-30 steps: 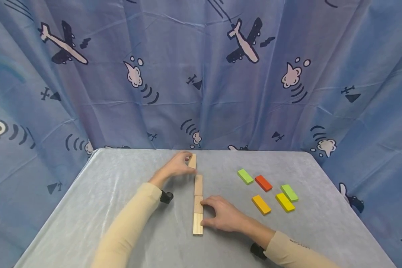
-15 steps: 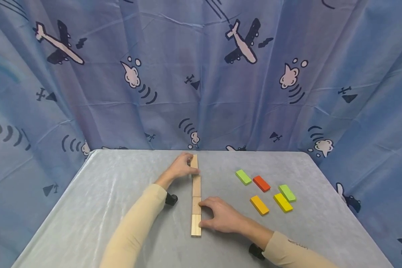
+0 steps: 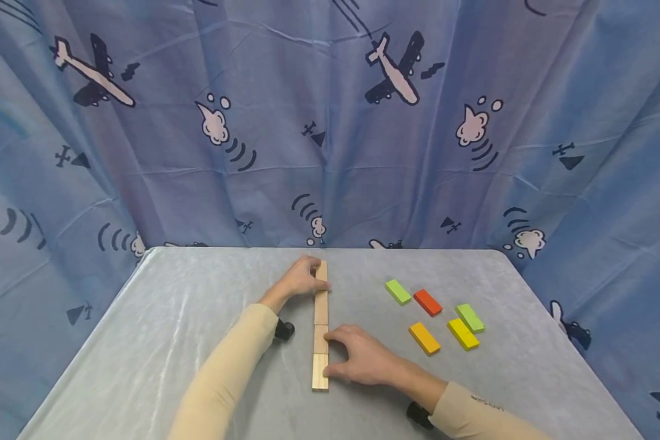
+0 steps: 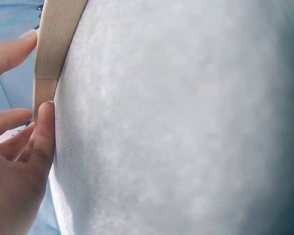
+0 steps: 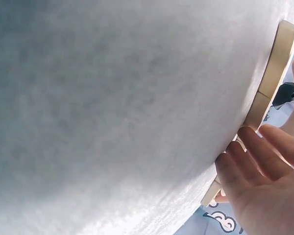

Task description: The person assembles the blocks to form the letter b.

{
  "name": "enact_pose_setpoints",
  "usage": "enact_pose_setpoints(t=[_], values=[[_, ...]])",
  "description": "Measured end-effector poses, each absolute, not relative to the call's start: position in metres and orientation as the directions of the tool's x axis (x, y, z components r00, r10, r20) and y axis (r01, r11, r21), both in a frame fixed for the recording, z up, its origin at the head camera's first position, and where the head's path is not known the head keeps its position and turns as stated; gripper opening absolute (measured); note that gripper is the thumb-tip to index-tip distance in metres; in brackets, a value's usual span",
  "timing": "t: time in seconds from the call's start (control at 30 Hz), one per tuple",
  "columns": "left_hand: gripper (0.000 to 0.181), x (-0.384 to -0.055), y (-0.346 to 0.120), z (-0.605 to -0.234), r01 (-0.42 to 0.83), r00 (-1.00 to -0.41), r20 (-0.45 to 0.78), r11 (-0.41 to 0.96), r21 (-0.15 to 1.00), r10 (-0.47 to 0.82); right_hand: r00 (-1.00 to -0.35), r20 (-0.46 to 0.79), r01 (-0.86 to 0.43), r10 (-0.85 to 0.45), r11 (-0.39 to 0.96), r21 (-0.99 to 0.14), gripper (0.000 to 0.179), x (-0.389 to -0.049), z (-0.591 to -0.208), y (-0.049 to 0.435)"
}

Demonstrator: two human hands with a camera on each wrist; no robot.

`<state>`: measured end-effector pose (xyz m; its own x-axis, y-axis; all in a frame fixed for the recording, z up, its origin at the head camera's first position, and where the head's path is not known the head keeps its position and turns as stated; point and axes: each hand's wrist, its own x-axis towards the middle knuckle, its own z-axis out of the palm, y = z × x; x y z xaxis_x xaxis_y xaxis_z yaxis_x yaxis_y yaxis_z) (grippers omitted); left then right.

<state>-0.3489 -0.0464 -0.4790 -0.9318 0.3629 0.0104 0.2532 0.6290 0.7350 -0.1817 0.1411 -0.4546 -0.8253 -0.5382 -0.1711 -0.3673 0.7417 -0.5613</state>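
Note:
Several plain wooden blocks lie end to end in a straight row running away from me in the head view: a near block (image 3: pixel 319 380), a second block (image 3: pixel 320 342), a third block (image 3: pixel 321 311) and a far block (image 3: pixel 322 272). My left hand (image 3: pixel 297 278) holds the far block from the left, thumb across its near part and a finger by its far end. In the left wrist view the thumb (image 4: pixel 46 122) lies by a seam between blocks. My right hand (image 3: pixel 365 357) rests against the row's right side, index finger and thumb spread apart along the two nearest blocks.
To the right lie loose coloured blocks: a light green block (image 3: pixel 398 292), a red block (image 3: pixel 428 302), an orange block (image 3: pixel 424 338), a yellow block (image 3: pixel 463 334) and another green block (image 3: pixel 470 318). A grey cloth covers the table (image 3: pixel 214 275). A blue curtain (image 3: pixel 275 122) hangs behind.
My left hand has brought the far block nearer and lined it up with the row, closing the gap to the third block. The right hand stays at the near blocks. The view shifts slightly.

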Motion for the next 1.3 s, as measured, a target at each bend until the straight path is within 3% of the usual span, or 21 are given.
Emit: enact_pose_setpoints(t=[0.33, 0.6, 1.3], values=[[0.072, -0.347, -0.048, -0.477, 0.260, -0.924, 0.011, 0.605, 0.753, 0.383, -0.810, -0.089, -0.475, -0.580, 0.737, -0.481, 0.079, -0.172, -0.453, 0.138], [0.070, -0.347, -0.050, -0.477, 0.251, -0.926, 0.004, 0.608, 0.753, 0.378, -0.812, -0.091, -0.494, -0.576, 0.762, -0.418, 0.085, -0.166, -0.455, 0.135], [0.067, -0.346, -0.052, -0.479, 0.278, -0.926, 0.022, 0.640, 0.716, 0.378, -0.808, -0.096, -0.491, -0.582, 0.754, -0.436, 0.084, -0.168, -0.454, 0.136]])
